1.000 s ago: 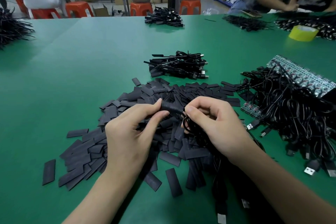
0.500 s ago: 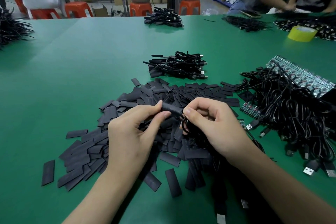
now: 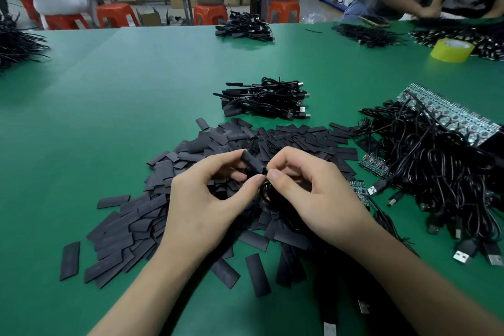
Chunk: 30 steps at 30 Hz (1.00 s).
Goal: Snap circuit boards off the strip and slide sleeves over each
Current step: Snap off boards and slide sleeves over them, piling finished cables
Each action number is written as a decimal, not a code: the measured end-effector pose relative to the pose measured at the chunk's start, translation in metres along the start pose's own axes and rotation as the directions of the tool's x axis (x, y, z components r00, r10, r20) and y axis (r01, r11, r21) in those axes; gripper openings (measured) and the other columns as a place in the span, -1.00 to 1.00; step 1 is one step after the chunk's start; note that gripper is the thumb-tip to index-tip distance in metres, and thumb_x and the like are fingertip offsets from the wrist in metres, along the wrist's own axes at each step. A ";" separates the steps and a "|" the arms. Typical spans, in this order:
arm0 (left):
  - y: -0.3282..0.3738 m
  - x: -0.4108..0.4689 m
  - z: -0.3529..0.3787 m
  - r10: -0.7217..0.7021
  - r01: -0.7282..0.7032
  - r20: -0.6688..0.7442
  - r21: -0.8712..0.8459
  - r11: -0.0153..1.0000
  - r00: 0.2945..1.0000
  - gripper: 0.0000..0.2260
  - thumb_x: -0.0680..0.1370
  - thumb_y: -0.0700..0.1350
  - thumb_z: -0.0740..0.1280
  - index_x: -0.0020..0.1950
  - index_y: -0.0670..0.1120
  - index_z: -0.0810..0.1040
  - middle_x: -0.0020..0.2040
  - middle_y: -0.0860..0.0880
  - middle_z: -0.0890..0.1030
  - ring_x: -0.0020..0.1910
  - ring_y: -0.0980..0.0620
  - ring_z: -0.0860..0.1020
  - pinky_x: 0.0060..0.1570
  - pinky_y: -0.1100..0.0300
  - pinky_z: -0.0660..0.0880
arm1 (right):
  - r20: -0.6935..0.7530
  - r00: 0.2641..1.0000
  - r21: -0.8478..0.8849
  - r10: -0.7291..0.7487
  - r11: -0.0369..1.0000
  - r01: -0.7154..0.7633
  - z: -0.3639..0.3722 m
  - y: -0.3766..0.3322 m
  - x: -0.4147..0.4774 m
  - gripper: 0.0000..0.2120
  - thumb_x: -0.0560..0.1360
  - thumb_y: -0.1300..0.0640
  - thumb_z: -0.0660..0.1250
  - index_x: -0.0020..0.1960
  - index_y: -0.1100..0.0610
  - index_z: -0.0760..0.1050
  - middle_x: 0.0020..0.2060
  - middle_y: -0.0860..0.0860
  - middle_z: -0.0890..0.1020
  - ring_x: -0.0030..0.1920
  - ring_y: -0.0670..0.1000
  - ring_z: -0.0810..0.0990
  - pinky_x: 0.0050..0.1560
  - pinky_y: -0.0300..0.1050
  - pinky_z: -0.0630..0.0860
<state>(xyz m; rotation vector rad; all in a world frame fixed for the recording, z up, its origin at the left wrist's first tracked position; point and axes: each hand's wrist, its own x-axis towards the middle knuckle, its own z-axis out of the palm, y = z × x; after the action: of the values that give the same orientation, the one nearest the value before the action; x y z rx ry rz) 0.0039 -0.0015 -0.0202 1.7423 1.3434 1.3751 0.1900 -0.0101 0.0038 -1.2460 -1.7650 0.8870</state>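
My left hand (image 3: pixel 207 196) pinches a black sleeve (image 3: pixel 253 161) between thumb and fingers, held above a heap of flat black sleeves (image 3: pixel 152 215). My right hand (image 3: pixel 313 191) pinches the sleeve's near end, where a black cable (image 3: pixel 275 199) comes out and coils under the palm. The board inside the sleeve is hidden. To the right lies a tangle of USB cables (image 3: pixel 441 177) soldered to a strip of circuit boards (image 3: pixel 450 114). Short pieces of board strip (image 3: pixel 375 165) lie at the tangle's left edge.
A small pile of sleeved cables (image 3: pixel 264 101) sits behind the sleeve heap on the green table (image 3: pixel 109 106). A yellow tape roll (image 3: pixel 451 49) and more cable piles (image 3: pixel 245 28) lie far back. Other people work at the far right and at a blue table behind.
The sleeve has tilted more upright and moved slightly right between my fingers. My right fingers have shifted closer to the sleeve's end; both hands stay in the same place.
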 end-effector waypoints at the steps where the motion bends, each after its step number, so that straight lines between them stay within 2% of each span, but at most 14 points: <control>1: 0.001 0.000 0.000 0.005 -0.005 0.006 0.007 1.000 1.000 -0.64 0.41 0.04 0.56 0.20 0.07 0.69 -0.09 0.16 0.71 -0.03 0.15 0.69 0.06 0.39 0.52 | 0.000 1.000 -0.005 -0.001 1.000 0.001 0.000 -0.001 0.000 -0.85 0.64 0.14 0.31 -0.10 -0.01 0.53 -0.24 -0.05 0.67 -0.17 -0.11 0.64 -0.16 -0.31 0.49; 5: 0.004 -0.001 0.001 0.041 -0.042 0.021 0.043 0.998 0.999 -0.65 0.43 -0.01 0.53 0.20 0.05 0.67 -0.09 0.16 0.71 -0.02 0.16 0.68 0.04 0.45 0.48 | 0.027 1.000 0.035 0.006 0.999 -0.007 -0.001 0.000 0.000 -0.86 0.65 0.15 0.29 -0.08 0.03 0.52 -0.24 0.02 0.67 -0.17 -0.01 0.65 -0.06 -0.07 0.55; 8: 0.003 0.000 0.000 0.044 -0.045 0.016 0.058 0.997 0.999 -0.67 0.45 -0.04 0.56 0.20 0.05 0.67 -0.09 0.15 0.71 -0.02 0.16 0.67 0.07 0.37 0.52 | 0.046 0.998 0.125 0.048 0.991 -0.054 -0.001 0.001 0.001 -0.90 0.63 0.11 0.29 -0.07 0.03 0.51 -0.23 0.12 0.69 -0.16 0.16 0.69 0.03 0.26 0.59; 10: 0.004 0.000 0.000 0.046 -0.047 0.017 0.077 0.996 0.999 -0.67 0.45 0.02 0.55 0.20 0.06 0.67 -0.10 0.15 0.71 -0.02 0.17 0.67 0.09 0.30 0.55 | 0.048 0.996 0.180 0.072 0.980 -0.080 0.000 0.003 0.001 -0.96 0.58 0.09 0.30 -0.02 -0.01 0.53 -0.22 0.13 0.70 -0.16 0.16 0.70 0.05 0.31 0.59; 12: 0.006 -0.001 0.000 0.057 -0.059 0.012 0.116 0.992 0.998 -0.64 0.42 0.13 0.47 0.19 0.08 0.67 -0.11 0.18 0.70 -0.03 0.16 0.67 0.09 0.25 0.56 | 0.047 0.996 0.178 0.079 0.980 -0.086 0.001 0.004 0.002 -0.92 0.59 0.10 0.31 0.03 -0.05 0.55 -0.21 0.08 0.72 -0.16 0.07 0.72 0.05 0.21 0.63; 14: 0.008 -0.001 -0.001 0.069 -0.070 0.012 0.162 0.984 0.998 -0.61 0.40 0.19 0.41 0.19 0.11 0.68 -0.13 0.21 0.69 -0.05 0.17 0.67 0.06 0.20 0.58 | 0.048 0.996 0.150 0.078 0.985 -0.084 0.001 0.005 0.002 -0.89 0.61 0.15 0.33 0.04 -0.05 0.58 -0.21 0.03 0.72 -0.15 -0.01 0.72 0.02 0.02 0.62; 18: 0.009 -0.002 -0.002 0.053 -0.060 0.036 0.244 0.968 0.998 -0.59 0.39 0.22 0.35 0.17 0.12 0.69 -0.13 0.23 0.68 -0.08 0.21 0.65 0.01 0.09 0.61 | 0.033 0.995 0.080 0.090 0.993 -0.092 0.001 0.003 0.000 -0.85 0.61 0.20 0.34 0.02 -0.02 0.63 -0.20 -0.04 0.73 -0.12 -0.08 0.70 0.01 -0.21 0.59; 21: 0.011 -0.002 -0.002 0.056 -0.067 0.045 0.295 0.953 0.997 -0.61 0.39 0.20 0.33 0.14 0.12 0.70 -0.14 0.21 0.68 -0.10 0.22 0.65 0.00 0.08 0.61 | 0.024 0.997 0.025 0.074 0.997 -0.074 0.002 -0.001 -0.001 -0.86 0.60 0.20 0.35 0.01 -0.02 0.64 -0.19 -0.08 0.73 -0.13 -0.13 0.68 -0.07 -0.34 0.53; 26: 0.014 -0.003 -0.001 0.064 -0.070 0.029 0.320 0.945 0.998 -0.64 0.40 0.14 0.32 0.09 0.07 0.72 -0.16 0.20 0.68 -0.14 0.22 0.65 -0.03 0.10 0.62 | 0.019 0.999 -0.023 0.029 0.999 -0.029 0.004 -0.003 -0.003 -0.89 0.58 0.18 0.40 0.01 -0.01 0.64 -0.20 -0.11 0.72 -0.14 -0.17 0.66 -0.10 -0.39 0.50; 30: 0.014 -0.003 -0.001 0.074 -0.070 0.000 0.326 0.943 0.997 -0.68 0.40 0.13 0.29 0.03 0.08 0.73 -0.17 0.21 0.68 -0.16 0.24 0.64 -0.05 0.11 0.62 | 0.012 1.000 -0.032 -0.015 0.999 0.015 0.005 -0.002 -0.003 -0.92 0.57 0.17 0.42 0.00 0.00 0.63 -0.23 -0.10 0.71 -0.16 -0.12 0.66 -0.06 -0.25 0.54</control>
<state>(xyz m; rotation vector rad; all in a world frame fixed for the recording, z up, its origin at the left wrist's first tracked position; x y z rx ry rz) 0.0087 -0.0095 -0.0090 2.0159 1.6010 1.2570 0.1852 -0.0140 0.0022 -1.2490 -1.8016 0.8624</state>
